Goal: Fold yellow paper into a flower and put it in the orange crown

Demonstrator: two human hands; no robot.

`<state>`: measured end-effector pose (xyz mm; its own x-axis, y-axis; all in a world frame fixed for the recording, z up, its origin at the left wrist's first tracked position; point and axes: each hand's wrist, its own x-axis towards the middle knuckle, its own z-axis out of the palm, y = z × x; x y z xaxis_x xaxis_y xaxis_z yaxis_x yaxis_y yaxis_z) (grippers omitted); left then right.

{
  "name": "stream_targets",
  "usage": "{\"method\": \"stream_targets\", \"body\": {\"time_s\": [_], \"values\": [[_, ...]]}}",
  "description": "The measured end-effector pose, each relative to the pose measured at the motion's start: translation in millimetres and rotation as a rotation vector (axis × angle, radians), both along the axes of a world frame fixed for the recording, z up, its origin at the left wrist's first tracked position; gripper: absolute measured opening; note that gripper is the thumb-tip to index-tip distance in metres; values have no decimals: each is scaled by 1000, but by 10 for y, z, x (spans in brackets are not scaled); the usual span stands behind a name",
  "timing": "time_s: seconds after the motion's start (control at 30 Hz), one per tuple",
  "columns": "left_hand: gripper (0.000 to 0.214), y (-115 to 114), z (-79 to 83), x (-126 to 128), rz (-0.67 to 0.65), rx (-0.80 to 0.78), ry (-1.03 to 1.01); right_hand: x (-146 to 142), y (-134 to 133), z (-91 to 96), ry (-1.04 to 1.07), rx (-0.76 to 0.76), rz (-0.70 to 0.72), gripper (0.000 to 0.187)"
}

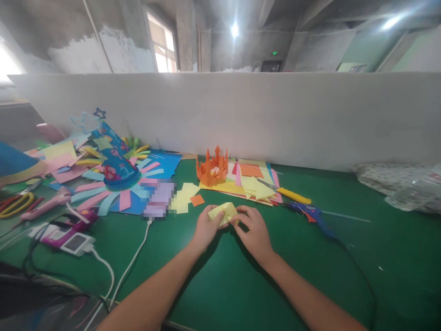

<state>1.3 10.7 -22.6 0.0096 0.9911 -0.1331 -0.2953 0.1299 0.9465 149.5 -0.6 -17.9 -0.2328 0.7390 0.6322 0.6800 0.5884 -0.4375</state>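
Green tabletop (213, 285) fills the lower scene, w/ a long whitish panel (275, 115) upright along its far edge. At L, a blue patterned cone hat (117, 158) stands ringed by flat pink, light-blue & yellow strips (91, 199), w/ a blue sheet (168, 161) beneath. Ctr-R, near the panel, a pile of coloured paper (257, 189), mostly yellow, pink & orange. Far R, clear crumpled plastic (415, 191).

Person's two bare hands meet near tbl ctr, forearms coming in from the bottom. L hand (208, 225) grips the L side of a small folded yellow paper, thumb on top; R hand (253, 230) is nearly closed, fingertips pinching the paper's R edge.

R of the hands: a blue glue gun (312, 214) w/ dark cord. Just behind it, a yellow-handled tool (292, 195), dark blade pointing L over the pile. Behind the hands, a spiky orange paper crown (212, 170) by the pile's L end.

Smaller: yellow paper pieces (184, 195) lie L of & behind the hands; the folded yellow paper (223, 212) itself is btwn both hands; smallest, an orange square (197, 200) touches those pieces.
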Motion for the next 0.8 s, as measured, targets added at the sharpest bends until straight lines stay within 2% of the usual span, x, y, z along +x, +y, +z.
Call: {"method": "stream_targets", "body": {"time_s": [0.2, 0.53, 0.8], "values": [[37, -15, 71, -10, -17, -39, -56, -1, -13, 9, -3, -24, 45, 13], [42, -25, 69, -26, -36, -53, -76, 12, 18, 5, 0, 9, 56, 14], [41, -45, 97, -28, -24, -54, -67, 18, 22, 6, -16, -46, 77, 16]]}}
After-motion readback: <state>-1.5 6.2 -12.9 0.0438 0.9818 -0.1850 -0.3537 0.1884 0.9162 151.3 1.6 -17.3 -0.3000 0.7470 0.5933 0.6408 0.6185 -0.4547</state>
